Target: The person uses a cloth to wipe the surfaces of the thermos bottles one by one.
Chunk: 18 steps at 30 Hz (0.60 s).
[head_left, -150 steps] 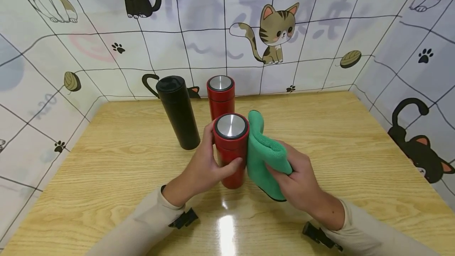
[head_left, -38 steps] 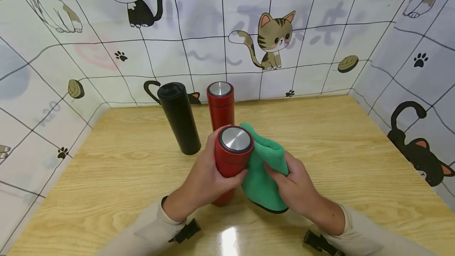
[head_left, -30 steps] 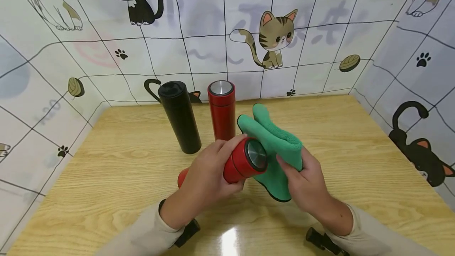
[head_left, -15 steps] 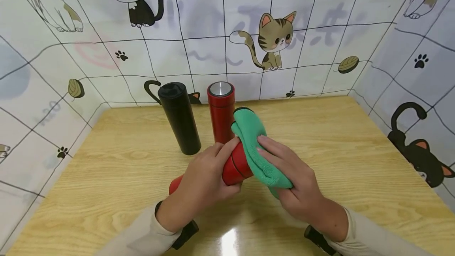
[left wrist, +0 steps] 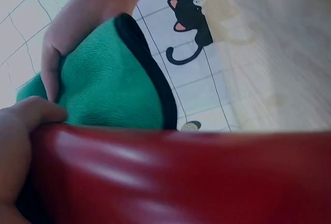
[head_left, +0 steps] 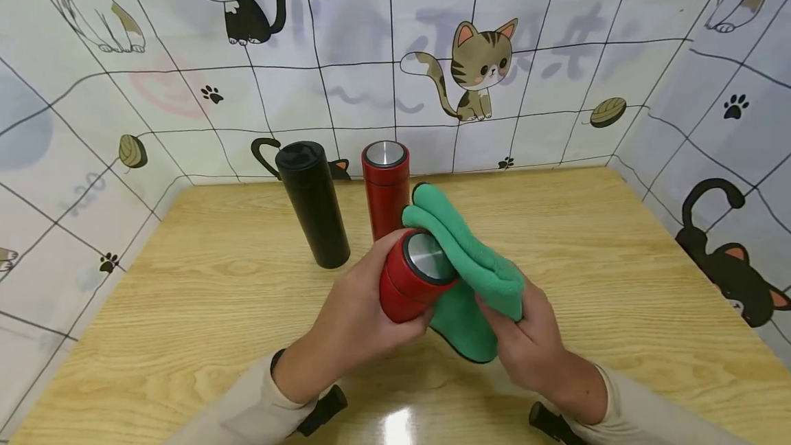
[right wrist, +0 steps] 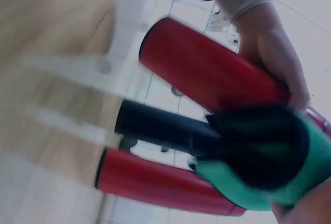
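Note:
My left hand (head_left: 349, 325) is wrapped round a red thermos (head_left: 403, 294), held tilted above the table with its silver-topped lid (head_left: 430, 257) facing up and to the right. In my right hand (head_left: 534, 345) is a folded green cloth (head_left: 476, 259) with dark edging, pinched between thumb and fingers. The cloth lies along the right side of the lid, leaving much of the silver top in sight. Seen from the left wrist, the thermos body (left wrist: 181, 177) runs across the foreground with the cloth behind it. The right wrist view shows its lower end (right wrist: 160, 43) off the table.
Behind the hands, a black tumbler (head_left: 313, 208) and a second red thermos (head_left: 386, 187) stand upright on the wooden table (head_left: 185, 294). A white backdrop (head_left: 358, 12) printed with cats encloses the back and sides. Black wrist cameras sit under both sleeves.
The thermos, upright on the table at first, was lifted and tipped rightward. Half a second ago the cloth covered its lid; since then the thermos has swung more upright and the lid shows again.

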### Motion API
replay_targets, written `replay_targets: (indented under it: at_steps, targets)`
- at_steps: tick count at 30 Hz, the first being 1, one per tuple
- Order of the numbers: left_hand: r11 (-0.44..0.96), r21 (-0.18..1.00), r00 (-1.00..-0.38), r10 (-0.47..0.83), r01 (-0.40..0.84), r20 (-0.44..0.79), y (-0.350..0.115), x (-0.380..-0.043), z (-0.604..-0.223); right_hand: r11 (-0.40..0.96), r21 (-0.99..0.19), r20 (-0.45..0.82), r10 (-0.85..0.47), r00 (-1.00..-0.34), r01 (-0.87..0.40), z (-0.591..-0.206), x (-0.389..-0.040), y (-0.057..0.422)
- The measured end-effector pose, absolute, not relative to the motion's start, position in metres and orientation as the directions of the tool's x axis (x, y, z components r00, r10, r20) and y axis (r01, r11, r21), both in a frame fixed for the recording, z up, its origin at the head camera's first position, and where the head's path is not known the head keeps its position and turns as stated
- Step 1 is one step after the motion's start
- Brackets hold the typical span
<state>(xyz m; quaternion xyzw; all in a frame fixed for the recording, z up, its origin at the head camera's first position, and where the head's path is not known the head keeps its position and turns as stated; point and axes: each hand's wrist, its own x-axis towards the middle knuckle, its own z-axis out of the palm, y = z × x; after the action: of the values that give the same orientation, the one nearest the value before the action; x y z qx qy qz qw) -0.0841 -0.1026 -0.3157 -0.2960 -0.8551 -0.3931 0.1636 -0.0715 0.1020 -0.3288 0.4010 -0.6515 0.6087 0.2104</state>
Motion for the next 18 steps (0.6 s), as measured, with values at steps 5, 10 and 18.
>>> replay_targets:
  at_steps: [5,10,18]
  targets:
    - [0.263,0.697,-0.737,0.363,0.667,0.569,-0.102,-0.08,-0.312,-0.126,-0.836,0.535,-0.404,-0.742,-0.535,-0.336,-0.066,0.103]
    - [0.089,0.694,-0.683,0.307,0.714,0.663,-0.103,-0.077,-0.307,-0.081,-0.923,0.362,-0.517,-0.776,-0.376,-0.339,-0.068,0.101]
    - [-0.085,0.642,-0.63,0.137,0.762,0.765,-0.108,-0.079,-0.309,0.089,-0.994,0.016,-0.5,-0.866,-0.069,-0.35,-0.085,0.102]
